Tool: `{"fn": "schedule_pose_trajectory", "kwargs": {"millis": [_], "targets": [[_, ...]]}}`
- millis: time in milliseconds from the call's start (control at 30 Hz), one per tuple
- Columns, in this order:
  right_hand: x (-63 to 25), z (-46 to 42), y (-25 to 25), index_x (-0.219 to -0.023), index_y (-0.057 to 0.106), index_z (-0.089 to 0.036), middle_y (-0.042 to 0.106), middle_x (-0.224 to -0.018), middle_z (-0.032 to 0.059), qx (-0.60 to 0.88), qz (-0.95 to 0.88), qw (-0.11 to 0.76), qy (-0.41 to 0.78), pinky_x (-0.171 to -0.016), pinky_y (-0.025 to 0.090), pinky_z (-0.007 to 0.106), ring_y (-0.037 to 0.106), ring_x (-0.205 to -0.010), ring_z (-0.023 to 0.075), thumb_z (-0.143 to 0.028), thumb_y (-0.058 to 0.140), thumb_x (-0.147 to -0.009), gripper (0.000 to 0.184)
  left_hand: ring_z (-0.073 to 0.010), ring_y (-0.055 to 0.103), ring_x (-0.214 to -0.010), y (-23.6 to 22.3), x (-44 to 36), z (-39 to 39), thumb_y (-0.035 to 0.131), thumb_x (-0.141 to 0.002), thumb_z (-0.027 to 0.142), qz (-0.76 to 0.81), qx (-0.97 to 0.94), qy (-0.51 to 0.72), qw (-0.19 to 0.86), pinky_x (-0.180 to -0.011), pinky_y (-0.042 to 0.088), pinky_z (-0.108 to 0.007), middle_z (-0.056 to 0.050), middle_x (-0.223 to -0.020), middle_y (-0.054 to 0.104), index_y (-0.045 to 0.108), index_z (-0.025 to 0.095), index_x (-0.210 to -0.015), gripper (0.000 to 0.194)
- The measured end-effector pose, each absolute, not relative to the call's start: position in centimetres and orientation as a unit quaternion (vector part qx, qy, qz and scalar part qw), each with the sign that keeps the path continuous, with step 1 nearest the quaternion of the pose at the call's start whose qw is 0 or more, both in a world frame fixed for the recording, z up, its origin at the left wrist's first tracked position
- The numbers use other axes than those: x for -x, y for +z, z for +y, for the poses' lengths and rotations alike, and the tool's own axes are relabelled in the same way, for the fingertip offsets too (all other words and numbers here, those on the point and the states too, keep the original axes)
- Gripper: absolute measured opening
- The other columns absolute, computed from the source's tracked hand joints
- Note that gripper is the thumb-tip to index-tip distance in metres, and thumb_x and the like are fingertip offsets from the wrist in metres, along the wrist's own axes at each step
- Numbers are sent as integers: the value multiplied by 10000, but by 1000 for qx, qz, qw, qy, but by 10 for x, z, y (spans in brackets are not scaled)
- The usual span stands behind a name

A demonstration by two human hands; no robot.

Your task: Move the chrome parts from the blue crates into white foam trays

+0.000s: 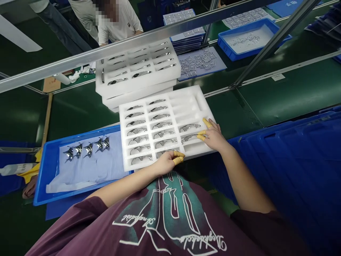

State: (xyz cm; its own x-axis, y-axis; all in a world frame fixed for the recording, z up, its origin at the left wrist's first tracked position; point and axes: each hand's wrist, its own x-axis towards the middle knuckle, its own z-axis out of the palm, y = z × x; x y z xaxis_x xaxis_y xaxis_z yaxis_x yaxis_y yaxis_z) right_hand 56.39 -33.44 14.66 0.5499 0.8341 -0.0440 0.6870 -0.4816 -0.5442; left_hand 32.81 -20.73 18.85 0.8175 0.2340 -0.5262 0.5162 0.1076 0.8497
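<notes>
A white foam tray (pixel 174 124) with slots lies tilted before me, holding rows of curved chrome pieces (pixel 161 116). The far slots of its right column hold no pieces. My right hand (pixel 213 136) is over that column, thumb and finger pinched at the end of a curved chrome piece (pixel 188 138) in its slot. At the tray's near edge is my left hand (pixel 169 162), its thumb and forefinger pressed close together; whatever is between them is hidden. Yellow finger cots cover fingertips on both hands.
Left of the tray, a blue bin (pixel 44 170) holds several shiny star-shaped metal parts (pixel 87 150) on paper. Behind are stacked foam trays (pixel 138 85) and a metal rail (pixel 149 37). Small parts fill another blue bin (pixel 231 53). A person (pixel 119 28) is across the bench.
</notes>
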Motion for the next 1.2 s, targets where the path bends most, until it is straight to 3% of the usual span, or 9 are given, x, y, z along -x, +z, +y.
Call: {"fn": "schedule_pose_trajectory", "kwargs": {"millis": [100,233,333,433,567,667,833,1000,1200], "targets": [[-563,-334,142,-830,774,-251,403,-1521,37,865,-431,210,149,-1181,147,627,227,-1464,335,-392,630,-801,203,-224,616,-986,185,-327,-204,567,-857,373,181,-816,-60,546,-901,483,-368,-137,-1162,658,639,138,-1212,432],[-569,-335,145,-829,775,-247,467,-1470,72,874,-429,160,164,-1157,188,639,242,-1459,341,-376,622,-810,201,-302,412,-1359,178,-336,-201,555,-880,356,40,-942,-44,330,-1108,359,-455,-165,-1436,493,546,137,-1356,525],[-572,-330,151,-880,778,-257,475,-1462,91,878,-425,119,184,-1135,219,646,258,-1452,337,-368,618,-822,204,-327,269,-1448,172,-345,-204,554,-884,365,-3,-971,-90,222,-1145,288,-510,-191,-1514,386,492,105,-1400,581],[-573,-324,156,-914,779,-265,487,-1451,110,879,-418,101,207,-1114,258,635,288,-1438,330,-352,622,-827,199,-334,210,-1470,172,-350,-208,552,-890,380,-16,-976,-114,184,-1150,261,-535,-203,-1543,326,474,102,-1410,596],[-572,-327,158,-885,778,-255,486,-1457,107,881,-411,129,195,-1095,275,644,340,-1402,348,-357,639,-811,188,-341,225,-1465,175,-348,-207,584,-877,354,-16,-968,-109,227,-1154,242,-551,-210,-1544,319,493,115,-1395,578],[-566,-338,154,-882,765,-238,506,-1437,116,886,-398,198,133,-1078,250,699,392,-1361,367,-391,617,-815,223,-339,336,-1418,177,-336,-200,592,-872,320,1,-946,-71,317,-1151,261,-540,-205,-1503,394,541,139,-1354,517],[-539,-334,141,-1262,607,-177,464,-1458,199,878,-369,305,28,-1092,259,676,363,-1396,360,-458,472,-872,500,-278,541,-1246,178,-296,-184,578,-870,292,85,-882,19,464,-1051,428,-426,-167,-1356,563,615,182,-1267,413],[-516,-313,132,-1489,327,-110,318,-1539,248,906,-360,199,105,-1108,101,730,230,-1463,383,-560,359,-876,761,-247,587,-1165,174,-242,-164,618,-837,276,221,-829,99,505,-1033,442,-406,-125,-1209,658,675,203,-1150,326],[-532,-309,144,-1428,448,-117,321,-1546,225,932,-306,143,129,-1123,132,719,283,-1442,391,-535,383,-841,724,-203,630,-950,152,-184,-131,689,-762,203,427,-661,223,575,-937,478,-345,-94,-1041,701,728,189,-957,199]]}}
